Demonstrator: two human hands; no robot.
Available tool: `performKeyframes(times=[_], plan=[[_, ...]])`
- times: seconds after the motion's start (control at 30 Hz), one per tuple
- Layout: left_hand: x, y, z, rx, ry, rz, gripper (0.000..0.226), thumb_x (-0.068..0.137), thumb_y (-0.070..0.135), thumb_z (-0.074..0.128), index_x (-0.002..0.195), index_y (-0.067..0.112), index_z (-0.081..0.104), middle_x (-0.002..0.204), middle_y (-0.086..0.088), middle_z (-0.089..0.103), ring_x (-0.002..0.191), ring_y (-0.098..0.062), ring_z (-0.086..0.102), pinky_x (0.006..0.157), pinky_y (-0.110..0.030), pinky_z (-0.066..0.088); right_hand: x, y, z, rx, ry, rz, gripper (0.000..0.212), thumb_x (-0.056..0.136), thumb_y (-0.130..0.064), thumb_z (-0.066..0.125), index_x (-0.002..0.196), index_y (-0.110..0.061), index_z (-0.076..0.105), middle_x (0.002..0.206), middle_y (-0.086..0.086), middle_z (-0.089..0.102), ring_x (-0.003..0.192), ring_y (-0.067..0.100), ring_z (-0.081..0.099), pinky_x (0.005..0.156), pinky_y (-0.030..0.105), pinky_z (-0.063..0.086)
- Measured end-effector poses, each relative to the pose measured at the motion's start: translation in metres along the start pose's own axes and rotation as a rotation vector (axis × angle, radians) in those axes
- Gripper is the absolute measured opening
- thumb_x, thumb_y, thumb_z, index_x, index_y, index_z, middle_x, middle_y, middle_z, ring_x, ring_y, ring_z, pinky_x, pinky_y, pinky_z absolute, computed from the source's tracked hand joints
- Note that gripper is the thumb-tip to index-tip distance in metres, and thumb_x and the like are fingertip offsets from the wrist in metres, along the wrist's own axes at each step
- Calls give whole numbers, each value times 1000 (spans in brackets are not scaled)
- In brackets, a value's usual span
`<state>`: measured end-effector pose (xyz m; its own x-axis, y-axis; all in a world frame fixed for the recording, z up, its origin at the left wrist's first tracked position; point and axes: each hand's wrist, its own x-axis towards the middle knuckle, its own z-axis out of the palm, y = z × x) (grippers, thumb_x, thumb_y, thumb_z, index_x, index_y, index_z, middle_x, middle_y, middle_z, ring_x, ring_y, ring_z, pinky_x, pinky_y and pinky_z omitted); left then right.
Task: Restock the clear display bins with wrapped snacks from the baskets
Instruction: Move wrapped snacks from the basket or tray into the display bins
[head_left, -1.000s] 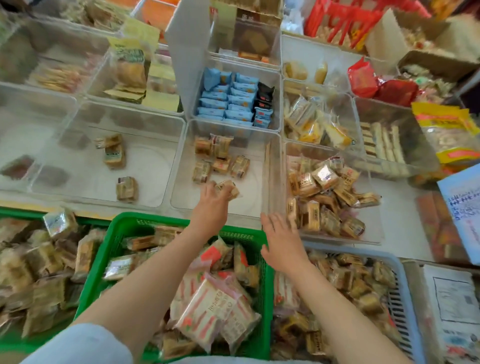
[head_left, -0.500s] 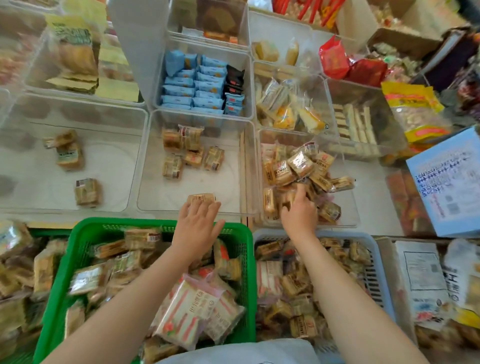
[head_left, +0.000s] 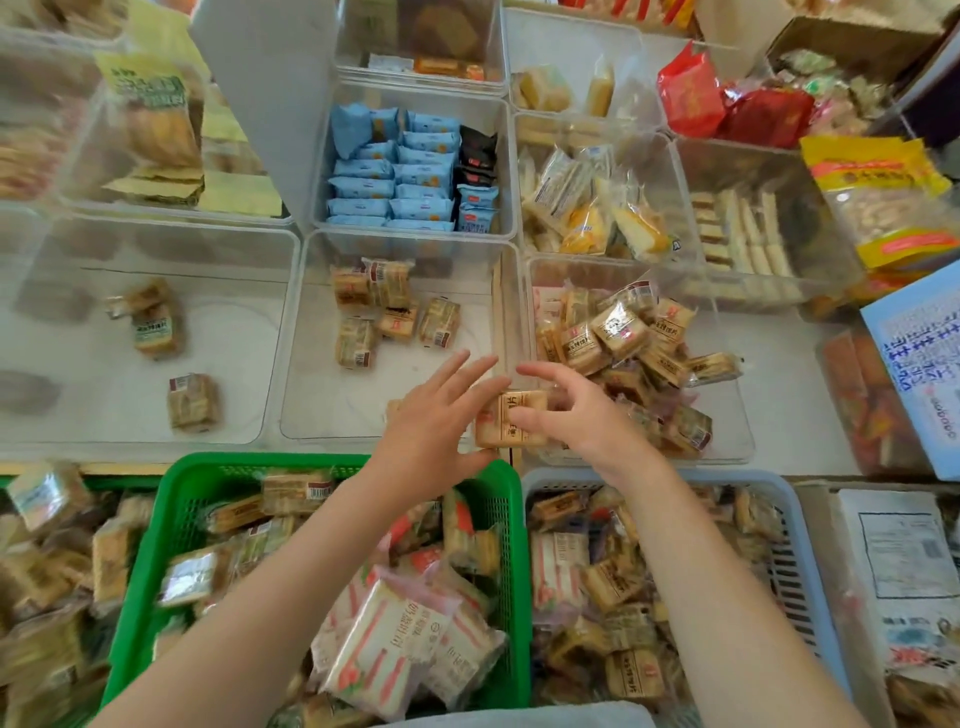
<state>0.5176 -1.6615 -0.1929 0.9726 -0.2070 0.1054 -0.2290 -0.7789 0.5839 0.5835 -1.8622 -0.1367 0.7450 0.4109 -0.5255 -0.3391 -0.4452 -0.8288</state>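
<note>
A tan wrapped snack (head_left: 511, 415) hangs over the wall between the middle clear bin (head_left: 311, 410) and the right clear bin (head_left: 740, 410). My right hand (head_left: 587, 421) pinches it between thumb and curled fingers. On the snack's left side rests my left hand (head_left: 431, 431), its fingers spread and straight. The middle bin holds several tan packets, and the right bin is heaped with similar ones. Below them sit a green basket (head_left: 171, 499) and a grey-blue basket (head_left: 802, 545), both full of wrapped snacks.
A left clear bin (head_left: 78, 338) holds three packets. Farther back are bins of blue packets (head_left: 395, 171), yellow cakes (head_left: 597, 208) and wafers (head_left: 737, 228). Red bags (head_left: 727, 104) and a blue printed sheet (head_left: 919, 364) lie at the right. More loose snacks fill the lower left corner.
My right hand has come out of the right bin with a snack and moved left. My left hand rose from the green basket's rim to meet it at the bin wall.
</note>
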Motion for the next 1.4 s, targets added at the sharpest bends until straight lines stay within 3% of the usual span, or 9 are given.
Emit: performKeyframes(times=[0.1, 0.27, 0.5, 0.73, 0.93, 1.03, 1.13, 1.27, 1.4], plan=[[3, -9, 2, -53, 32, -56, 66, 79, 30, 80, 137, 14, 54, 140, -3, 55, 137, -25, 42, 111, -49, 42, 4, -3, 6, 42, 39, -2, 48, 91, -30, 73, 135, -28, 55, 111, 0, 72, 87, 7, 72, 73, 26, 58], [23, -43, 5, 14, -65, -426, 57, 87, 32, 69, 137, 14, 51, 126, -5, 56, 116, -23, 51, 90, -36, 47, 24, 14, -14, -341, 447, 16, 31, 98, -25, 60, 129, -22, 58, 111, -4, 62, 99, 10, 60, 72, 23, 46], [35, -76, 27, -4, -377, -700, 68, 90, 33, 63, 151, 20, 35, 141, -10, 46, 123, -31, 53, 95, -41, 47, 46, 41, -15, -558, 177, 182, 75, 89, -25, 71, 154, -25, 34, 141, 9, 47, 123, 27, 52, 103, 46, 49], [11, -53, 15, -26, -210, -529, 55, 99, 32, 53, 151, 18, 40, 158, -7, 36, 141, -28, 37, 113, -44, 35, 46, 41, -23, -622, -11, 298, 101, 78, -17, 79, 157, -34, 18, 135, 9, 50, 117, 29, 55, 99, 48, 52], [-40, -19, 30, 86, -208, -311, 64, 95, 57, 31, 150, 27, 42, 151, 4, 46, 141, -17, 36, 121, -37, 13, 35, 37, -21, -349, 216, 218, 51, 86, -12, 74, 126, -27, 46, 119, 0, 56, 95, 16, 59, 71, 33, 52], [-40, -14, 20, -92, -156, -391, 60, 97, 54, 43, 151, 28, 40, 152, 4, 45, 142, -16, 34, 121, -36, 13, 19, 33, -28, 294, 313, 130, 47, 90, -1, 66, 127, -26, 50, 126, 10, 61, 100, 26, 70, 75, 44, 60], [-23, 8, 0, -581, -91, -520, 62, 94, 47, 62, 150, 35, 39, 148, 13, 45, 137, -7, 40, 115, -35, 34, 5, 21, -28, 862, 78, -18, 60, 91, 7, 51, 140, -27, 46, 121, 10, 65, 101, 26, 72, 72, 44, 59], [3, 39, -16, -866, -49, -493, 67, 86, 40, 74, 145, 31, 44, 129, 15, 58, 114, -3, 60, 91, -26, 54, 5, 5, -8, 818, -162, -97, 69, 81, 9, 49, 138, -30, 51, 121, 12, 64, 112, 32, 60, 95, 48, 47], [7, 36, -22, -1093, 116, -685, 46, 90, 22, 73, 133, 16, 56, 109, -4, 70, 86, -21, 74, 69, -28, 59, 13, -8, 11, 587, 41, -42, 61, 94, 9, 47, 143, -28, 49, 129, 8, 63, 114, 27, 66, 96, 45, 55]])
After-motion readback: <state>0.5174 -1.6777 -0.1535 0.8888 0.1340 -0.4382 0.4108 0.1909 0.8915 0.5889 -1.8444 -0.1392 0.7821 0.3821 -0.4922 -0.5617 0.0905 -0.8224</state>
